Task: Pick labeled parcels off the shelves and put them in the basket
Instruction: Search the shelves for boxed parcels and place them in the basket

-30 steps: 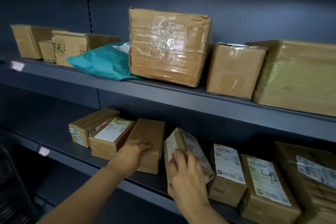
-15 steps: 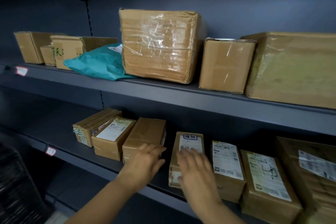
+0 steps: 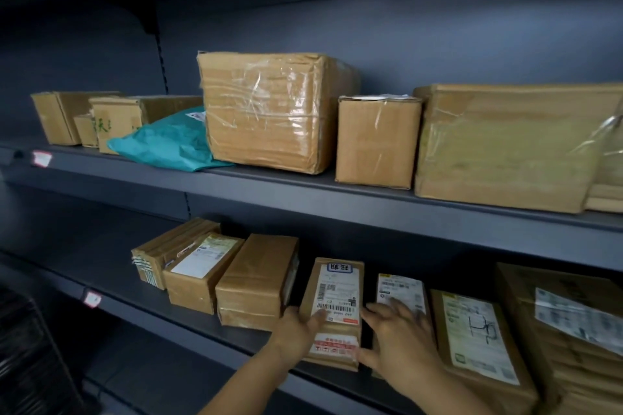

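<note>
Dark basket (image 3: 23,357): low at far left, well apart from the hands; contents not visible.
Left hand (image 3: 296,330): fingers fairly straight, pressing the parcel's left edge, one fingertip on its label (image 3: 337,293).
Parcel (image 3: 332,360): lying flat at the front of the lower shelf (image 3: 202,323).
Right hand (image 3: 399,339): spread wide, thumb against the parcel's right side, fingers over the next box (image 3: 401,286).
Progress: grasp likely just starting; parcel not lifted, nothing seen basketed.
</note>
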The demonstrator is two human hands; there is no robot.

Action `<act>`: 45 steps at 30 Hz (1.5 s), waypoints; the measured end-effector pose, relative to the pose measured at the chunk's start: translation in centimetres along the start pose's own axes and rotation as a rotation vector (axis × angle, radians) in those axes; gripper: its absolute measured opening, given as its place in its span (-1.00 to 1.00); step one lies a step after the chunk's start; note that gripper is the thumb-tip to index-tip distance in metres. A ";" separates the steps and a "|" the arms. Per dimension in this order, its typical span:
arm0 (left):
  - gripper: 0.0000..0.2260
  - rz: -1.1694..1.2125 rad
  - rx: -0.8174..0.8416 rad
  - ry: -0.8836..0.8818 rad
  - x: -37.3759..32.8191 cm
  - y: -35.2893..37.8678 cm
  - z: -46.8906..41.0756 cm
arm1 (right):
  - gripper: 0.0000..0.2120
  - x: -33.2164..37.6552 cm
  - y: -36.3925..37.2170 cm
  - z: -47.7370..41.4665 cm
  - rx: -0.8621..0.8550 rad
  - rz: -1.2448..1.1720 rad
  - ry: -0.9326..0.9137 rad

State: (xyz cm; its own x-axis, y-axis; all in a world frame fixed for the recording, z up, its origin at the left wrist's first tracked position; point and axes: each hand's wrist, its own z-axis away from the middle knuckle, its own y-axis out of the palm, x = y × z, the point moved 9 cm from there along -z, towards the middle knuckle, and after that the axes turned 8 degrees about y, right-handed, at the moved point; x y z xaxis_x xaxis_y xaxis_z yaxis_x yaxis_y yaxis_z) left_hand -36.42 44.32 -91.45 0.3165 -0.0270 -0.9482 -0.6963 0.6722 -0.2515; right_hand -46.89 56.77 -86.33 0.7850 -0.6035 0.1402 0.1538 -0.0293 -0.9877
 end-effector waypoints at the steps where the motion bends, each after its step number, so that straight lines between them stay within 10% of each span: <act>1: -0.55 0.086 0.005 -0.040 0.4 0.3 0.2 | -0.31 0.0 0.0 0.0 0.002 -0.018 -0.010; 19: -0.53 0.381 0.010 -0.065 1.0 -1.3 3.1 | -0.39 2.7 -1.9 1.0 -0.005 -0.493 -0.114; 25: -0.19 0.352 0.096 -0.188 -0.8 -4.7 6.9 | -0.34 2.9 -2.7 2.6 0.065 -0.906 0.201; 29: -0.35 0.279 0.196 -0.278 -3.1 -6.6 11.3 | -0.18 3.5 -2.4 5.5 0.289 -1.126 0.419; 38: -0.25 0.100 0.483 -0.414 -11.1 -7.9 23.2 | 0.19 2.3 -11.5 17.4 0.376 -1.090 0.568; 45: -0.29 0.053 0.708 -0.346 -20.6 -3.3 30.4 | -0.50 -2.6 -20.3 28.2 0.370 -1.036 0.652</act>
State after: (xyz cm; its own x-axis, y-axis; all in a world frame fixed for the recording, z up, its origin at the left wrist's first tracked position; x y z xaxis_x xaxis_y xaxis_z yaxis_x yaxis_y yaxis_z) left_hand -21.07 65.13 -65.21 0.5579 0.1714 -0.8120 -0.1768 0.9805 0.0855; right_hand -35.09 81.43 -64.66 -0.2240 -0.7122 0.6653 0.7539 -0.5592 -0.3449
